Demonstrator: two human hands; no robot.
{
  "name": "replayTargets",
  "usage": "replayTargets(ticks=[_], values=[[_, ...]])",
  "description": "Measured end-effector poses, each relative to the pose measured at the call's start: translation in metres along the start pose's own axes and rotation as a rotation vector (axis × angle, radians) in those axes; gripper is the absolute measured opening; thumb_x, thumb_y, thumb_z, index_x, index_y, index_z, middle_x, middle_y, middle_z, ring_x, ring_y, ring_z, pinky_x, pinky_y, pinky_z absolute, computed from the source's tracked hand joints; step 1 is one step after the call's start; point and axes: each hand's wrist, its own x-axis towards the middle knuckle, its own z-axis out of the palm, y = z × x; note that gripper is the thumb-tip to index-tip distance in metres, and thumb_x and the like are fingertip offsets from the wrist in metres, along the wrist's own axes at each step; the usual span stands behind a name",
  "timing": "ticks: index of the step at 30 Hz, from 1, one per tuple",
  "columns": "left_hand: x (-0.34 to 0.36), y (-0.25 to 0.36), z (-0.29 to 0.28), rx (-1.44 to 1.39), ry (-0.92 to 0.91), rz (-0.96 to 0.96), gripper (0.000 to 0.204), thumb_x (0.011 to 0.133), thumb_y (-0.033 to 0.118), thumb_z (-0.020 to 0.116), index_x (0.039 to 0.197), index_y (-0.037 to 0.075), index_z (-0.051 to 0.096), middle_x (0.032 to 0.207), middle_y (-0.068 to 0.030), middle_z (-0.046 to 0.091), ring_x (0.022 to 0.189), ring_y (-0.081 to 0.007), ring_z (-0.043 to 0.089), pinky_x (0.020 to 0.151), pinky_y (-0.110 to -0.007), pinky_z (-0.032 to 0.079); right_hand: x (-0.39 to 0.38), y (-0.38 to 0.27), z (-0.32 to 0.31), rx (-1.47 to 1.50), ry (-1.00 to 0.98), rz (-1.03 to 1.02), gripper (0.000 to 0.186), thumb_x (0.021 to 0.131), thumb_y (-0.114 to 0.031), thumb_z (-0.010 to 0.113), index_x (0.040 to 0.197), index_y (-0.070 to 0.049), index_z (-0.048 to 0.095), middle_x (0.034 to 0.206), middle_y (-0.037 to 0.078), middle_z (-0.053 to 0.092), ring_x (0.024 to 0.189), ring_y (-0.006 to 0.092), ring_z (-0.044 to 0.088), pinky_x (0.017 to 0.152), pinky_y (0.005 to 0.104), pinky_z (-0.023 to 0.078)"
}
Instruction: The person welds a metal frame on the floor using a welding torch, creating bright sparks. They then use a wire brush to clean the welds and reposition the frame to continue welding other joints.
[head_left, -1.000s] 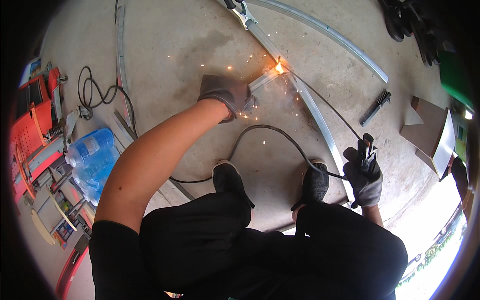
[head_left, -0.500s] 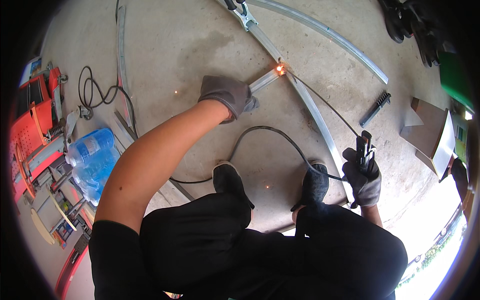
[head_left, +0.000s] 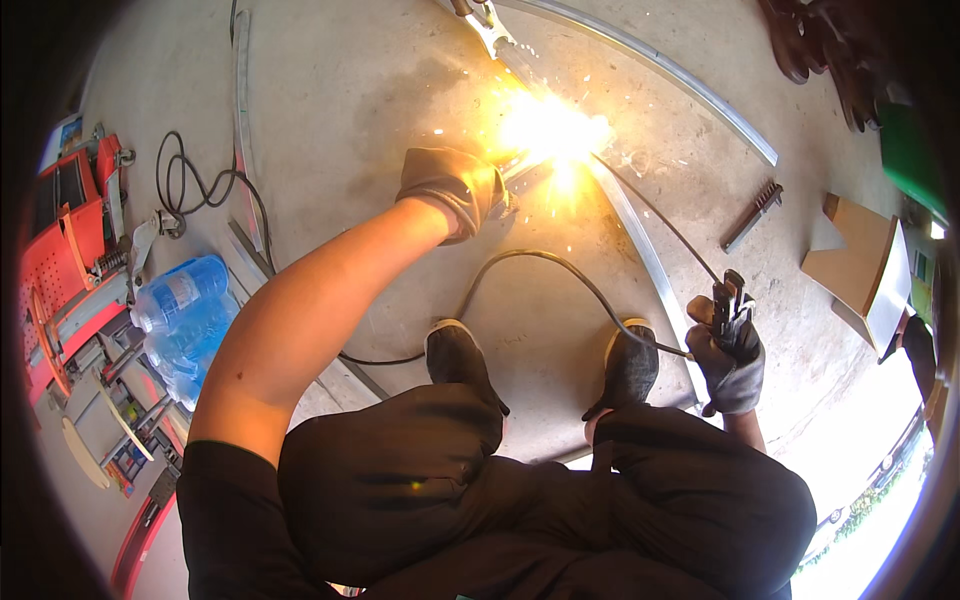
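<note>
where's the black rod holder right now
In the head view, the black rod holder is right of centre, in the gloved right hand, right of the right shoe.

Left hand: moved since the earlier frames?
No, no visible shift in any direction: the left hand keeps its place against the dark floor stain.

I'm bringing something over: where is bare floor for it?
Bare floor lies between the narrow metal strip and the left hand, and between the shoes, inside the arched cable. Crowded: the left edge, with red equipment and blue bottles, and upper centre, filled by glaring sparks.
</note>
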Motion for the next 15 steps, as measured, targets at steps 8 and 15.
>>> replayTargets(ticks=[8,15], values=[[0.002,0.002,-0.002,-0.18,-0.035,-0.018,0.046,0.1,0.057,0.063,0.113,0.018,0.082,0.107,-0.0142,0.08,0.099,-0.0351,0.078,0.082,-0.048,0.059,0.0,0.0,0.001,0.252,-0.032,0.178,0.045,0.091,0.002,0.071,0.136,-0.002,0.067,0.108,0.003,0.075,0.076,0.0093,0.065,0.065,0.0273,0.053],[0.006,0.002,0.004,-0.172,-0.014,-0.012,0.045,0.101,0.056,0.061,0.113,0.019,0.082,0.109,-0.0137,0.08,0.1,-0.0343,0.078,0.083,-0.048,0.059,0.002,0.005,0.001,0.102,-0.066,0.121,0.041,0.09,-0.001,0.073,0.131,-0.005,0.07,0.112,0.004,0.076,0.088,0.0135,0.07,0.075,0.0296,0.056]])
